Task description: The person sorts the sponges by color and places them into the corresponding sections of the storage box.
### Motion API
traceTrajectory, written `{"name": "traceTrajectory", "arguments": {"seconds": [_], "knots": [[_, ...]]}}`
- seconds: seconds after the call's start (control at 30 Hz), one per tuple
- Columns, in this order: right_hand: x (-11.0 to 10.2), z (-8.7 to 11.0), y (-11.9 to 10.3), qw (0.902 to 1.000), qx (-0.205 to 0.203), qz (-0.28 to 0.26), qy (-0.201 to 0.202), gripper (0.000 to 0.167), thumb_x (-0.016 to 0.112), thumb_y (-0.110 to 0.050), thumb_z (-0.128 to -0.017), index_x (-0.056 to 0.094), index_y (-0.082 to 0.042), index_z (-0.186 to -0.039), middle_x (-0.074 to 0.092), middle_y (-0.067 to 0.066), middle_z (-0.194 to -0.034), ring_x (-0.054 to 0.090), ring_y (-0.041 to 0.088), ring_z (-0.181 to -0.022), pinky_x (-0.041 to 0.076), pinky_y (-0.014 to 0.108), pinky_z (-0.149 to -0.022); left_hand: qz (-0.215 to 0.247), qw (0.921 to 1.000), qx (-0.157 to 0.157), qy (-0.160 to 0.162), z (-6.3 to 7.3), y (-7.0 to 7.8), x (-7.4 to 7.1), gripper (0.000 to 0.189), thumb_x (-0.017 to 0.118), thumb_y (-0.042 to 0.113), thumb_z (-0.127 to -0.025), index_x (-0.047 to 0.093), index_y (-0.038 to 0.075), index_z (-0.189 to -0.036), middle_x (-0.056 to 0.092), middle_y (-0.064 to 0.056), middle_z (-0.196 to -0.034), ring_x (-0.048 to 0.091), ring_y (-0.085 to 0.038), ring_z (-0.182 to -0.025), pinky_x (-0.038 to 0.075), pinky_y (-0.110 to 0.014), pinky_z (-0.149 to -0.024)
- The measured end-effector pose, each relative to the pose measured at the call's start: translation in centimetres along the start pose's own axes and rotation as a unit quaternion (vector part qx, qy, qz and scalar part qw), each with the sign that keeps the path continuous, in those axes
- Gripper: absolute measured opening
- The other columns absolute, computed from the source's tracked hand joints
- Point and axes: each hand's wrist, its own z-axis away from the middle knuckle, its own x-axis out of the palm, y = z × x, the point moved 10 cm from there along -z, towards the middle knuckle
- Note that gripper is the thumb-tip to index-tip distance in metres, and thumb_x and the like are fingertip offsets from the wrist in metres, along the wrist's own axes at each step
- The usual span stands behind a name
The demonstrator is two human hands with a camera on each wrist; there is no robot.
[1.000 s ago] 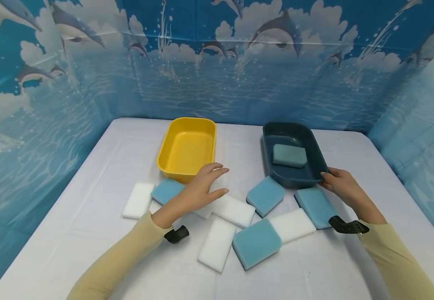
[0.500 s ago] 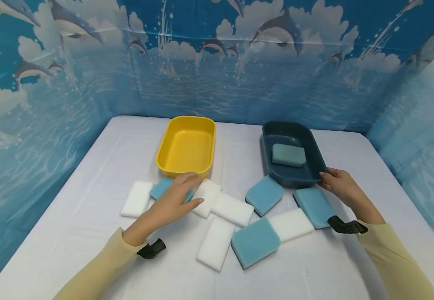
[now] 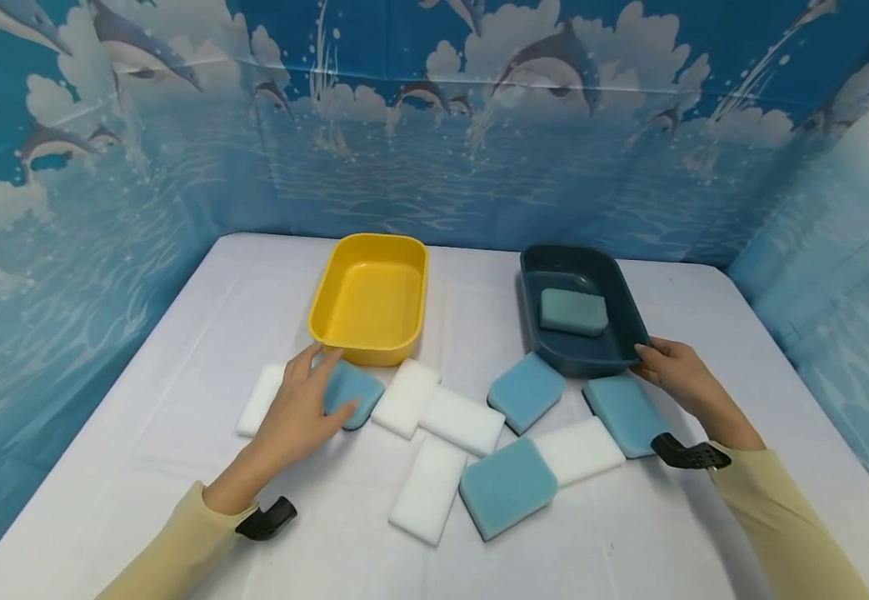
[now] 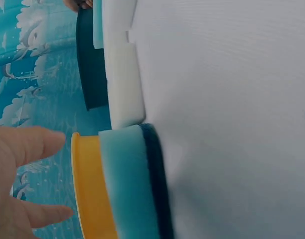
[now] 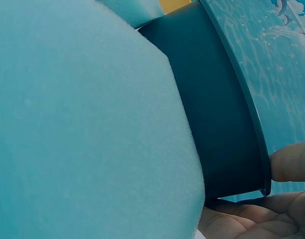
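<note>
In the head view my left hand (image 3: 292, 421) hovers over the left end of a blue sponge (image 3: 353, 392) in front of the yellow tub (image 3: 367, 343). Its fingers are spread, and the left wrist view shows a gap between them and the sponge (image 4: 130, 184), which has a dark backing. At the right, my right hand (image 3: 685, 379) grips the near right corner of a dark blue tub (image 3: 591, 367). The right wrist view shows the thumb at the rim and the other fingers below. A blue sponge (image 3: 573, 312) lies inside this tub.
White sponges (image 3: 464, 421) and blue sponges (image 3: 509, 487) lie scattered, some touching, across the white-covered table (image 3: 314, 533). One blue sponge (image 3: 625, 417) lies just below the right hand. A dolphin-print curtain (image 3: 404, 167) stands behind the table and at both sides.
My left hand has moved left and toward me, from above the white sponges to the blue sponge by the yellow tub. My right hand keeps its grip on the dark blue tub.
</note>
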Motion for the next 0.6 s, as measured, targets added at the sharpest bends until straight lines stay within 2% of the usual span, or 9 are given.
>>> {"name": "traceTrajectory", "arguments": {"seconds": [0.17,0.33,0.6], "knots": [[-0.1,-0.1,0.2,1.0000,0.001,0.002,0.002,0.071,0.021,-0.037,-0.102,0.000,0.016,-0.143,0.011,0.038,-0.149,0.026,0.045,-0.137,0.033,0.042,-0.104,-0.032,0.9994,-0.014,-0.004,0.3,-1.0,0.7,0.082,0.073,0.035,-0.078,0.035,0.000,-0.141,0.025,-0.029,-0.147,0.029,-0.044,-0.132,0.040,-0.058,-0.099],[-0.1,-0.1,0.3,1.0000,-0.002,-0.005,0.001,0.071,0.021,-0.037,-0.102,0.000,0.016,-0.143,0.010,0.037,-0.150,0.025,0.045,-0.137,0.032,0.042,-0.104,-0.062,0.9976,-0.023,-0.019,0.4,-1.6,1.8,0.089,0.074,0.041,-0.076,0.033,-0.003,-0.142,0.028,-0.031,-0.144,0.031,-0.045,-0.130,0.039,-0.057,-0.099],[0.0,-0.1,0.2,0.9999,-0.013,-0.006,0.001,0.069,0.021,-0.036,-0.102,0.001,0.017,-0.143,0.011,0.038,-0.149,0.025,0.045,-0.137,0.032,0.042,-0.104,-0.094,0.9952,-0.020,-0.013,0.3,-1.5,2.1,0.088,0.075,0.043,-0.074,0.036,-0.003,-0.139,0.032,-0.033,-0.140,0.034,-0.046,-0.126,0.038,-0.057,-0.099]]}}
